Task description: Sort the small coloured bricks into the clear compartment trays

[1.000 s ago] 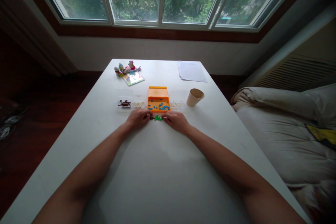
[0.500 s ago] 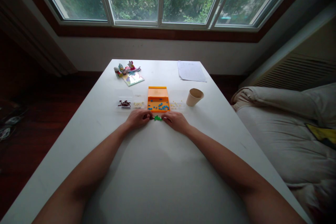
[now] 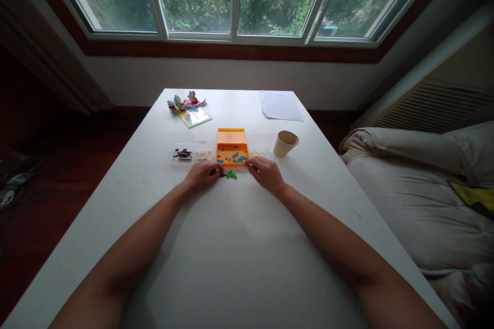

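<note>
My left hand (image 3: 203,174) is closed in a pinch at the left end of a small brown-and-green piece. Its spiky green part (image 3: 231,175) lies on the table to the right of my fingertips, beside a dark brown bit (image 3: 223,175). My right hand (image 3: 266,172) is at the front right corner of an orange box (image 3: 231,165), fingers bent and pressed together; anything between them is too small to make out. Small blue pieces (image 3: 240,158) are scattered inside the box, whose lid stands open at the back.
Clear trays with dark brown pieces (image 3: 182,153) and cream pieces (image 3: 204,154) stand left of the box; pale yellow pieces (image 3: 259,152) lie to its right. A paper cup (image 3: 286,144), papers (image 3: 281,105), a card (image 3: 196,116) and small figurines (image 3: 185,103) are also on the white table (image 3: 247,247).
My right hand has moved off the green part, right and slightly away from me, to the box's front corner. My left hand stays at the brown end.
</note>
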The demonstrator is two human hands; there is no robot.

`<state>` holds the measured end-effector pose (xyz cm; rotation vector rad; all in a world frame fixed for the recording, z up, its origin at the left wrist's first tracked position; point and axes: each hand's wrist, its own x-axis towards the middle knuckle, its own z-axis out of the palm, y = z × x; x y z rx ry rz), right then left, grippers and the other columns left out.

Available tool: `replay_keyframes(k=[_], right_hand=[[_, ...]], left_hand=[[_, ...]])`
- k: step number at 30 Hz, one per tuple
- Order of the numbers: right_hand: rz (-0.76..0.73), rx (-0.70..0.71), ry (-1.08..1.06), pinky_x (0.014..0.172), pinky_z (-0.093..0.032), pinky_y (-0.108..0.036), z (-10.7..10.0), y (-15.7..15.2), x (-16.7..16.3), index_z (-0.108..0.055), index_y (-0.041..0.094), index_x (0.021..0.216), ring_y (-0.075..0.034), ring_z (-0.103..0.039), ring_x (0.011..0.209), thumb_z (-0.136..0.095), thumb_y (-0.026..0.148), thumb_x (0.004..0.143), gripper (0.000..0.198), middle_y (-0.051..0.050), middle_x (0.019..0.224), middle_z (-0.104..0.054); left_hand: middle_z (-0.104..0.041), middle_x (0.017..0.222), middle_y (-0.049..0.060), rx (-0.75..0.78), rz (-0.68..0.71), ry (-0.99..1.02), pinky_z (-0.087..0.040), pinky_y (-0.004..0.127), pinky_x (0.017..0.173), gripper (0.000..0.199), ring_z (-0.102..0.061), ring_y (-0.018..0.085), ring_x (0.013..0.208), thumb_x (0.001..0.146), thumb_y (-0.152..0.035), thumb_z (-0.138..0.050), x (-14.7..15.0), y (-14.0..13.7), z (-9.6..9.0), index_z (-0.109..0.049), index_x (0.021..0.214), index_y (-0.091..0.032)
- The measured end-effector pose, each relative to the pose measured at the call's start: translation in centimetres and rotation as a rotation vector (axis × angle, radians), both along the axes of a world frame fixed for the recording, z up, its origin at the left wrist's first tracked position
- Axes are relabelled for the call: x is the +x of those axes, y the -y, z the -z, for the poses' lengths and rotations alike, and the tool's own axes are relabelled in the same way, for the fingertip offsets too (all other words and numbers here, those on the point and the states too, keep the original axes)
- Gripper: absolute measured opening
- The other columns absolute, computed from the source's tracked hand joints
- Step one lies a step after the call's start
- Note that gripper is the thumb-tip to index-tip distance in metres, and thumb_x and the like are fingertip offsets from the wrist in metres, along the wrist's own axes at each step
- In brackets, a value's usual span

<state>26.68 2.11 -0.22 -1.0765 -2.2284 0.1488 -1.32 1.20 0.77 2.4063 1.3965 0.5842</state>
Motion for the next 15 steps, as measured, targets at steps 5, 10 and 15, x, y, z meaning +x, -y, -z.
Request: replay_keyframes(k=[5,10,15], right_hand=[[0.292,0.233,-0.165,0.084,-0.045,-0.036,-0.9,-1.6,2.9,-0.069,0.023,0.1,-0.022,-0.057,0.087,-0.055,0.03,0.097,0.016,-0.006,0.088,-0.061],[0.597,0.39,-0.197,0.097,-0.039,-0.047,-1.2,-3.3,5.8,-0.07,0.022,0.097,-0.027,-0.053,0.105,-0.058,0.034,0.094,0.017,-0.009,0.105,-0.059],[0.715,0.402,-0.238,0.1,-0.039,-0.049,-1.3,-3.9,6.8,-0.067,0.021,0.097,-0.028,-0.051,0.111,-0.055,0.034,0.094,0.018,-0.01,0.112,-0.056]], left_hand=[[-0.069,0.075,0.001,-0.007,0.0,-0.013,-0.034,0.024,0.06,0.02,-0.056,0.013,0.064,0.087,-0.027,-0.057,0.0,-0.2,0.1,-0.076,0.093,-0.024],[-0.071,0.078,0.001,-0.015,0.0,0.01,-0.035,0.024,0.061,0.018,-0.057,0.013,0.065,0.088,-0.027,-0.059,0.0,-0.1,0.0,-0.075,0.093,-0.023],[-0.071,0.079,0.001,-0.02,0.009,0.02,-0.034,0.024,0.061,0.017,-0.057,0.013,0.065,0.088,-0.027,-0.059,-0.1,-0.1,0.0,-0.075,0.094,-0.024]])
